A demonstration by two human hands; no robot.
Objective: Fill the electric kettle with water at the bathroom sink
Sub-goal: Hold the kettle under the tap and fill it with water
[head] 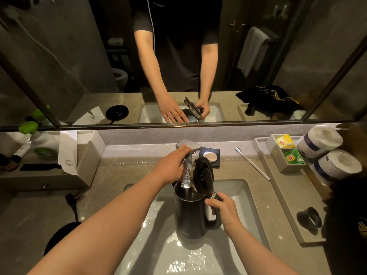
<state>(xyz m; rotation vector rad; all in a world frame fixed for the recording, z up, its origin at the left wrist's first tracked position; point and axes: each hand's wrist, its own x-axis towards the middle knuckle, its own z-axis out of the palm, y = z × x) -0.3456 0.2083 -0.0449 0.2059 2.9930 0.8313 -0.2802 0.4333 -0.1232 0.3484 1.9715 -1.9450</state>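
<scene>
A black electric kettle [189,213] is held upright over the white sink basin [238,195], its lid [203,174] hinged open and standing up. My right hand [225,210] grips the kettle's handle. Water runs from the chrome faucet [195,146] spout into the kettle's open mouth. My left hand [171,165] rests on the faucet lever, fingers laid over it. Water lies on the basin floor in front of the kettle.
The kettle's black base [59,237] with its cord lies on the counter at left. A soap dish [211,156], a toothbrush [252,162], a tray with tea bags [286,149] and toilet rolls [321,151] sit to the right. A mirror runs along the back.
</scene>
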